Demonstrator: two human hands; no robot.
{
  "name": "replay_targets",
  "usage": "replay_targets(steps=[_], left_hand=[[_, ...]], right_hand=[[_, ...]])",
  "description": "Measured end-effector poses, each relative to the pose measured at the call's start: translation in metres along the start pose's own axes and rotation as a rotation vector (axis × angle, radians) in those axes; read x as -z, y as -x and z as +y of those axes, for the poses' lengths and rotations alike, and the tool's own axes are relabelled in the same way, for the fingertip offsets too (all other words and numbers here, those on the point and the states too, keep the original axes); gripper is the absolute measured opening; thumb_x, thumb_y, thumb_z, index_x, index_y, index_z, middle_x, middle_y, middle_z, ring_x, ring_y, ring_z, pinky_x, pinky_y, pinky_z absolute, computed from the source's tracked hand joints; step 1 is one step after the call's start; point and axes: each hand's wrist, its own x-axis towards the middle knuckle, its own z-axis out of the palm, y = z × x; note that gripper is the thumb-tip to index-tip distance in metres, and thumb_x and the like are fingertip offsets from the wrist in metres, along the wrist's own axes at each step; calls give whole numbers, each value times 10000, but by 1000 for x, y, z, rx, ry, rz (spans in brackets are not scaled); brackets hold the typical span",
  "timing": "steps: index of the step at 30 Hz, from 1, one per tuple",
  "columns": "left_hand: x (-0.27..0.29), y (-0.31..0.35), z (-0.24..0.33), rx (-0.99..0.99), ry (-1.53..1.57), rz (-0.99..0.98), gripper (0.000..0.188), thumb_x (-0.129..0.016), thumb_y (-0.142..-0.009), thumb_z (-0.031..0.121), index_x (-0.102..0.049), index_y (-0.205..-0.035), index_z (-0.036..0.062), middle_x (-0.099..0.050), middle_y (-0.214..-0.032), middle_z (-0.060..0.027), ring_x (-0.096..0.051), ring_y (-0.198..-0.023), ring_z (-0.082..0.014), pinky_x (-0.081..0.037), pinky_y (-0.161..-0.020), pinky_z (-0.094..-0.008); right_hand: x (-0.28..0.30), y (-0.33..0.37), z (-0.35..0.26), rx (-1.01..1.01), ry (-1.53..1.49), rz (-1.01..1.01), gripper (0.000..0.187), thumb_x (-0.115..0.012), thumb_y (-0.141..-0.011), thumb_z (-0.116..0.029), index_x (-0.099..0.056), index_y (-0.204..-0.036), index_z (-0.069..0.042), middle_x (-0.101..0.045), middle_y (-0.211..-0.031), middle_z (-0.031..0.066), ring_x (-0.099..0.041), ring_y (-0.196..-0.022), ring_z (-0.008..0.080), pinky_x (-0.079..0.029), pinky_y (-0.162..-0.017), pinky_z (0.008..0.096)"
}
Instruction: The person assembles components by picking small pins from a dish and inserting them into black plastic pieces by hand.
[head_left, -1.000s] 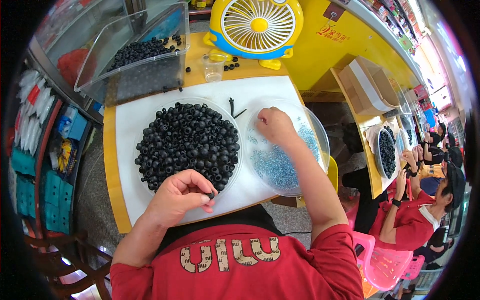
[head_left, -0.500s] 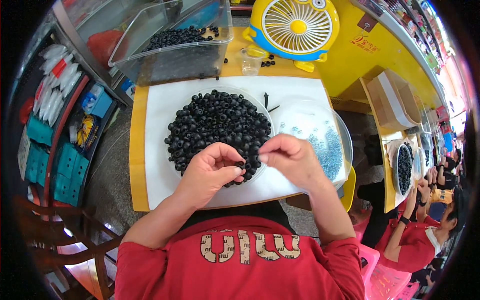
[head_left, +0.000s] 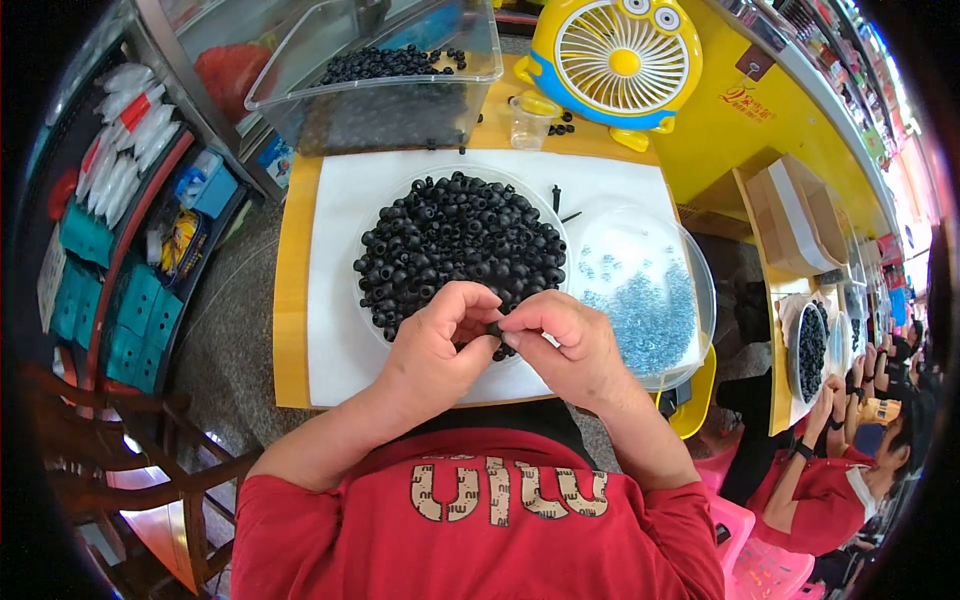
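Observation:
Over the near edge of a pile of black beads (head_left: 455,235), my left hand (head_left: 440,345) pinches a single black bead (head_left: 494,328) between thumb and fingertips. My right hand (head_left: 565,345) meets it from the right, thumb and forefinger pressed together against the bead's side; anything tiny between those fingertips is too small to make out. The pile lies in a round clear tray (head_left: 362,300) on a white sheet. To the right, a second round clear tray (head_left: 705,300) holds many tiny bluish clear pieces (head_left: 650,315).
A clear bin (head_left: 375,100) of more black parts stands at the back left. Behind the trays are a small clear cup (head_left: 528,128) and a yellow fan (head_left: 625,65). Two thin black pieces (head_left: 557,198) lie between the trays. A co-worker (head_left: 815,490) sits at the right.
My right hand has come left and closed in on the bead in my left hand; the fingertips of both now meet. The whole view has shifted slightly.

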Motion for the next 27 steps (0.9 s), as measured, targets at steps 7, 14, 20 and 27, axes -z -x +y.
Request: replay_targets(steps=[7, 14, 20, 27], left_hand=[[3, 5, 5, 64, 244, -26, 250, -515, -746, -58, -476, -983, 12, -530, -917, -56, -526, -852, -97, -450, -751, -231], [24, 9, 4, 119, 172, -43, 191, -537, -749, -61, -530, -927, 6, -534, -886, -47, -555, -778, -108, -466, -708, -229], [48, 14, -4, 162, 225, -7, 118, -546, -747, -40, -551, -861, -9, -511, -853, -33, -570, -717, -97, -477, -643, -208], [58, 14, -9, 126, 231, -41, 121, -545, -746, -40, -555, -863, -9, -510, -852, -35, -570, -717, -98, -464, -636, -206]], right_hand=[[-10, 8, -1, 50, 12, 85, 183, -642, -667, 8, -582, -832, -44, -587, -788, 82, -580, -689, 189, -467, -593, 249], [1, -1, 3, 59, 81, -12, 213, -626, -691, -5, -601, -899, -48, -591, -786, 102, -583, -749, 200, -468, -624, 264], [10, -58, 22, 55, 279, 32, 124, -576, -708, -7, -591, -829, -30, -588, -778, 97, -580, -712, 229, -467, -624, 285], [-24, -106, 33, -8, 611, -84, 146, -561, -718, -94, -566, -850, -31, -566, -810, 124, -552, -785, 296, -452, -690, 358]])
